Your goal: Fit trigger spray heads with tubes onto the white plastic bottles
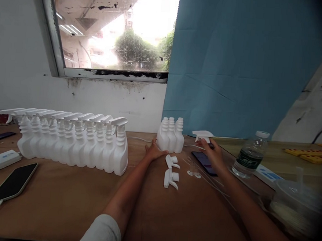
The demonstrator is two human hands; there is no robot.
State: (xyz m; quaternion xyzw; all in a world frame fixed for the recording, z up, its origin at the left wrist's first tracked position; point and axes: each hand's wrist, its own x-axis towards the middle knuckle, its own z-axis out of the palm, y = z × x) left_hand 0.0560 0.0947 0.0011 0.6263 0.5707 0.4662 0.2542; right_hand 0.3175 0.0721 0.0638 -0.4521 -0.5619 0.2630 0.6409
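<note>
My left hand (pixel 156 152) presses against the left side of a small group of white plastic spray bottles (pixel 172 139) without tops. Its thumb lies along the front of the nearest bottle base, and its other fingers are partly hidden behind the bottles. Between its fingers, my right hand (pixel 213 150) grips a white trigger sprayer head (pixel 203 134), to the right of those bottles. On the table between my forearms lie two more trigger sprayer heads (pixel 170 178). Thin dip tubes (pixel 214 186) stretch along the table under my right forearm.
Several bottles with sprayer heads (pixel 78 144) stand in a row at left. A charging phone (pixel 11 184) and a power strip (pixel 0 162) lie beside them. To the right are another phone (pixel 203 162), a water bottle (pixel 251 155) and a lidded plastic cup (pixel 295 207).
</note>
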